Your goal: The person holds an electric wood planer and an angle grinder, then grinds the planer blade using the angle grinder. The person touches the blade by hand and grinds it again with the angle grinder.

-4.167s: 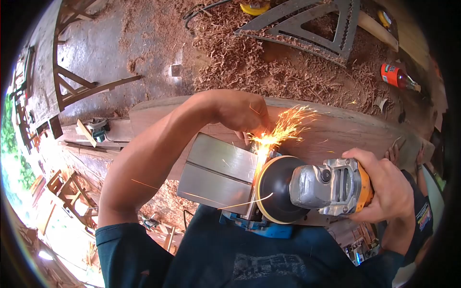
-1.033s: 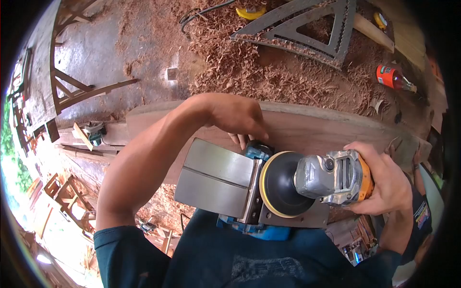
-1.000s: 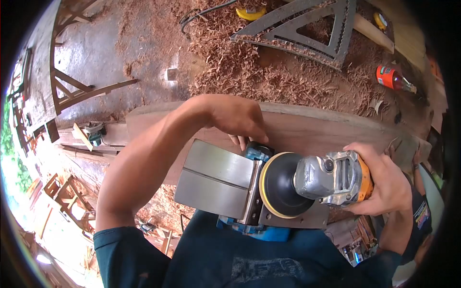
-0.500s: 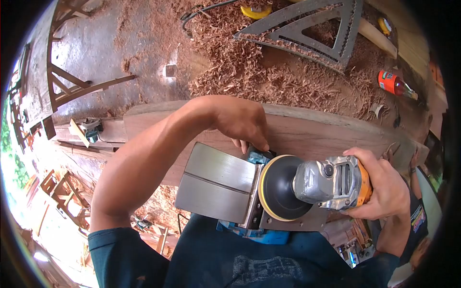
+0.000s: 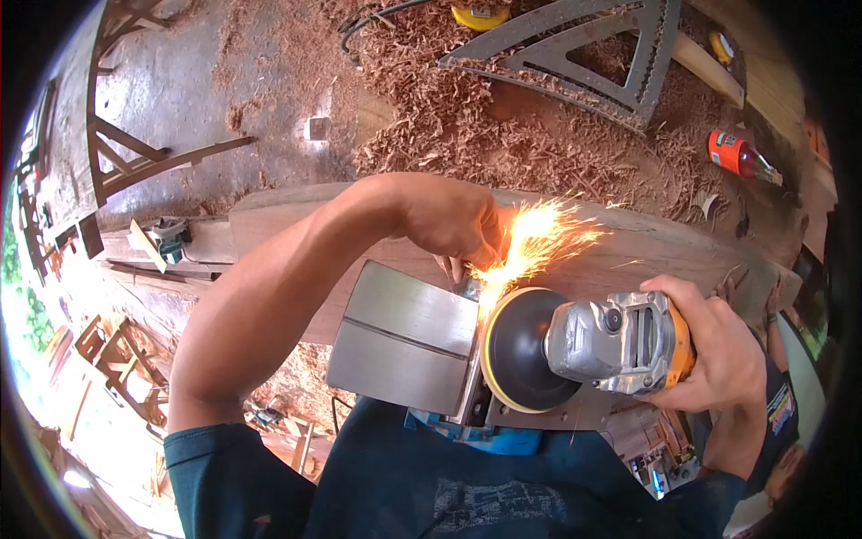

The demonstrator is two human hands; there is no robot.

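Observation:
My right hand [image 5: 718,346] is wrapped round the orange and silver angle grinder [image 5: 597,341]. Its round black disc [image 5: 530,350], rimmed in yellow, meets the metal edge in the middle of a blue planer [image 5: 503,440]. Bright sparks [image 5: 534,238] fly up from the contact and partly cover the planer's far end. On the left of that edge lies the planer's flat metal plate [image 5: 404,337]. My left hand [image 5: 453,225] is closed at the planer's far end, its fingertips partly hidden by sparks and by the hand itself.
Behind lies a long wooden plank [image 5: 628,247]. Beyond it are wood shavings [image 5: 431,117], a metal triangle square [image 5: 655,54], a yellow tape measure [image 5: 480,18] and a red-labelled bottle [image 5: 741,157]. Another person's sleeve and arm [image 5: 781,395] show at the right.
Sparks have reappeared where the disc meets the metal edge; there were none half a second ago. The disc has shifted very slightly left. My hands keep nearly the same places.

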